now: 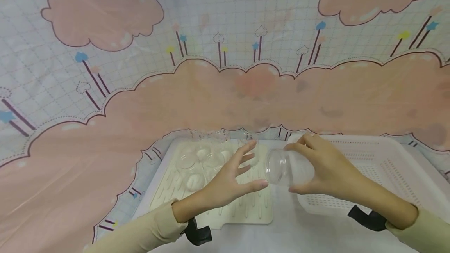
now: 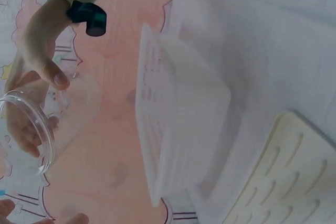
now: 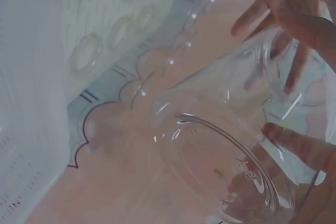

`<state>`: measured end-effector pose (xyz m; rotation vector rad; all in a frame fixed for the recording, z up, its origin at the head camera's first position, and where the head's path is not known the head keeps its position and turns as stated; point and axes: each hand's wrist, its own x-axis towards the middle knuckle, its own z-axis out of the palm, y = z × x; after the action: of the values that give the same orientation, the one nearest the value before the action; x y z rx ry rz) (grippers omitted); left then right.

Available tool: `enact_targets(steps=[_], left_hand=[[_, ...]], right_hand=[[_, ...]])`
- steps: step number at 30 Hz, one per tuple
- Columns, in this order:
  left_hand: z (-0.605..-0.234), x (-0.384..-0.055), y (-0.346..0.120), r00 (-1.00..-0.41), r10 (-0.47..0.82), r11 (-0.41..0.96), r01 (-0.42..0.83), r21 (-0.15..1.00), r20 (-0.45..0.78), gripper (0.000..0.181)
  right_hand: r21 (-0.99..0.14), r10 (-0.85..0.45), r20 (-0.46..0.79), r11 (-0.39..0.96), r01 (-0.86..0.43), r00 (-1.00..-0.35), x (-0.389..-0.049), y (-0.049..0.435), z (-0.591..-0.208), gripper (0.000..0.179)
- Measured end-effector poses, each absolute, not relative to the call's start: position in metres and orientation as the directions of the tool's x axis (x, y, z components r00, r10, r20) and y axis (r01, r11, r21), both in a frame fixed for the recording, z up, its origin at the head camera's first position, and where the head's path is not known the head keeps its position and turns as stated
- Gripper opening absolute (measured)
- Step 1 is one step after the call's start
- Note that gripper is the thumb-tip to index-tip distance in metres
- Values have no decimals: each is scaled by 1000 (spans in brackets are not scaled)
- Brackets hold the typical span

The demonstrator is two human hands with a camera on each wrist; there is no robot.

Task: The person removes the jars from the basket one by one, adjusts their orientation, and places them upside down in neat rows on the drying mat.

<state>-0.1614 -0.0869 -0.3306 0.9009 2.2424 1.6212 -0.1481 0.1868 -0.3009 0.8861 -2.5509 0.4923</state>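
Note:
My right hand [image 1: 323, 165] grips a clear, wide-mouthed jar [image 1: 297, 169] by its base end, thumb below and fingers above. The jar lies sideways in the air, its rimmed mouth turned left. Facing that mouth is my left hand [image 1: 226, 179], with fingers spread and nothing held. Its thumb tip comes close to the rim; whether they touch I cannot tell. In the left wrist view the jar's thick ring rim [image 2: 42, 124] shows clearly. Behind the left hand, several similar clear jars [image 1: 188, 163] stand on a cream ridged drying mat [image 1: 246, 214], partly hidden by that hand.
A white perforated plastic basket [image 1: 404, 159] stands on the right, partly behind my right hand and forearm. Mat and basket rest on a white tabletop [image 1: 281, 237]. A printed cloth [image 1: 211, 97] with pink clouds hangs behind the table.

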Motion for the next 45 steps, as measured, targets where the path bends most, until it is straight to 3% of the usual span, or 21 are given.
enact_targets(steps=[7, 25, 36, 40, 45], left_hand=[[-339, -158, -81, -762, 626, 128, 311, 942, 167, 83], [-351, -155, -73, -770, 629, 59, 184, 981, 106, 66], [-358, -158, -72, -776, 616, -1, 173, 985, 137, 62], [-358, -160, -74, -777, 612, -8, 179, 984, 147, 61], [-355, -162, -78, -792, 596, -8, 158, 987, 132, 61]], right_hand=[[-122, -546, 478, 735, -667, -688, -139, 174, -309, 82], [-47, -568, 543, 715, -698, -619, -136, 163, -322, 82], [-64, -559, 528, 724, -687, -639, -138, 160, -328, 85], [-116, -556, 526, 702, -702, -643, -140, 164, -329, 93], [-347, -464, 524, 650, -676, -715, -143, 179, -324, 97]])
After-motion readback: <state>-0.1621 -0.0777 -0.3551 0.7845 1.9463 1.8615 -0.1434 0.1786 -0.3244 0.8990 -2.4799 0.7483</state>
